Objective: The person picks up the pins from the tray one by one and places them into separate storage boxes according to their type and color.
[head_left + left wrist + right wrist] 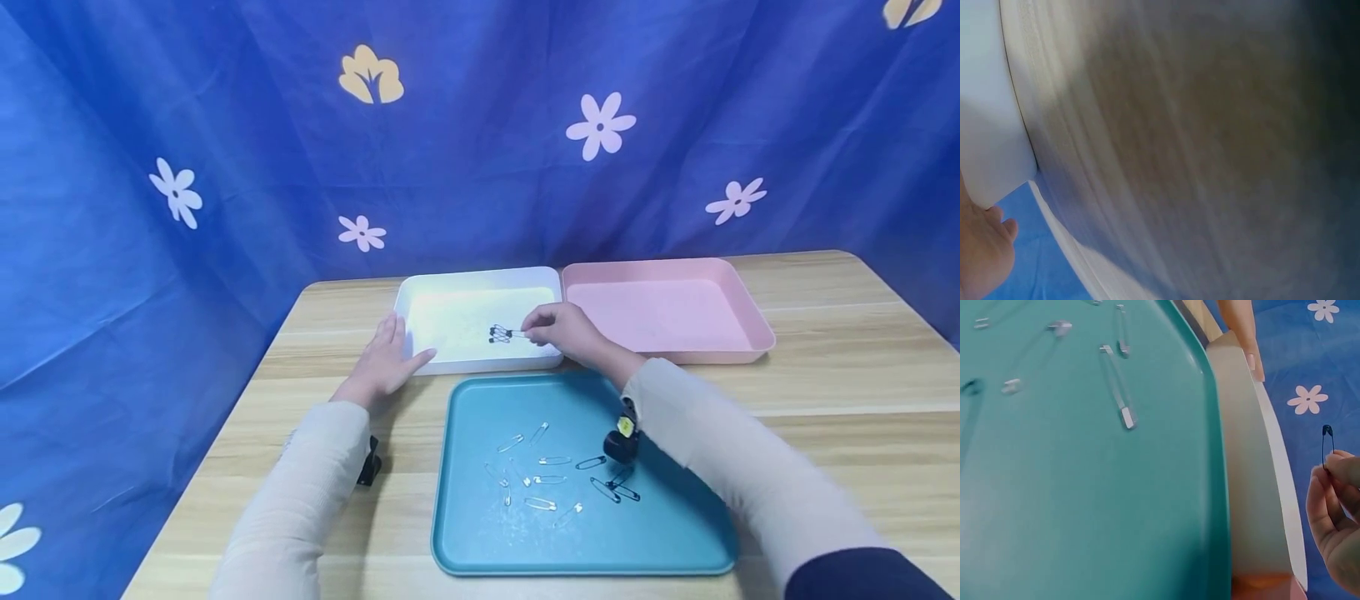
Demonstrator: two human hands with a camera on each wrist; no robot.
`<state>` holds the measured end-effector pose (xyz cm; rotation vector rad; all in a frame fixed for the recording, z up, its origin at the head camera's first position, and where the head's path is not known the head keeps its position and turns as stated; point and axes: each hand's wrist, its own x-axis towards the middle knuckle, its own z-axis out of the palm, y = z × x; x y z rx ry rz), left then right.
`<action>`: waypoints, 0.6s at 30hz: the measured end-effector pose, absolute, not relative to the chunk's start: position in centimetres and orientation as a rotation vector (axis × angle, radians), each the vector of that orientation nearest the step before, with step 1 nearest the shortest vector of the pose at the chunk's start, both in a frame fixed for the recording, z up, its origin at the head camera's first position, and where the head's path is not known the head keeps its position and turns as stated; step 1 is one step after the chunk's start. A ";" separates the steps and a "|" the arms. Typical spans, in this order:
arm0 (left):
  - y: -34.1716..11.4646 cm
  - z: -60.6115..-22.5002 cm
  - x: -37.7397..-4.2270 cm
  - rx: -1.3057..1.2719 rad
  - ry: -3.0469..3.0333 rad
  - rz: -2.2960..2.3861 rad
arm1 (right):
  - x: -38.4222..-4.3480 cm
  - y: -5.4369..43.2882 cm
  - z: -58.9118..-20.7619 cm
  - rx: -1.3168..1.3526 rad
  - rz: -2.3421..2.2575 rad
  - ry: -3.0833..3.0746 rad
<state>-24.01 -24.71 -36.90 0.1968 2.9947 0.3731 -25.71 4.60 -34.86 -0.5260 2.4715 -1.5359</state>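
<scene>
The right hand pinches a black safety pin over the white tray (the left hand, spread, touches its edge).

The person's left hand rests against the left end of a white tray, fingers along its rim and thumb spread over the near corner. Over that same tray, the right hand pinches a safety pin beside a little cluster of black pins. A pink tray sits just to the right, holding nothing I can see. Closer in, a blue-green tray carries scattered silver pins, with a few black ones toward the right, near the forearm. Behind the wooden table hangs a flowered blue curtain.
</scene>
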 end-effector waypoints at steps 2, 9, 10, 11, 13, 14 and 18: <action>-24.7 -36.9 -24.0 0.195 2.994 0.371 | -26.3 3.8 -35.0 -0.514 -1.561 2.462; -24.6 -36.8 -23.9 0.194 2.997 0.376 | -27.7 1.5 -35.7 -0.474 -1.516 2.490; -24.6 -36.8 -23.9 0.195 2.997 0.371 | -27.8 1.3 -35.8 -0.480 -1.507 2.499; -24.6 -36.8 -23.9 0.197 2.998 0.369 | -27.9 1.0 -35.9 -0.479 -1.499 2.508; -24.6 -36.9 -23.9 0.200 3.000 0.362 | -28.2 0.6 -36.1 -0.474 -1.476 2.534; -24.6 -36.9 -23.9 0.201 3.002 0.359 | -28.3 0.4 -36.2 -0.469 -1.464 2.547; -24.7 -36.9 -23.9 0.202 3.008 0.340 | -28.8 -0.4 -36.5 -0.446 -1.429 2.562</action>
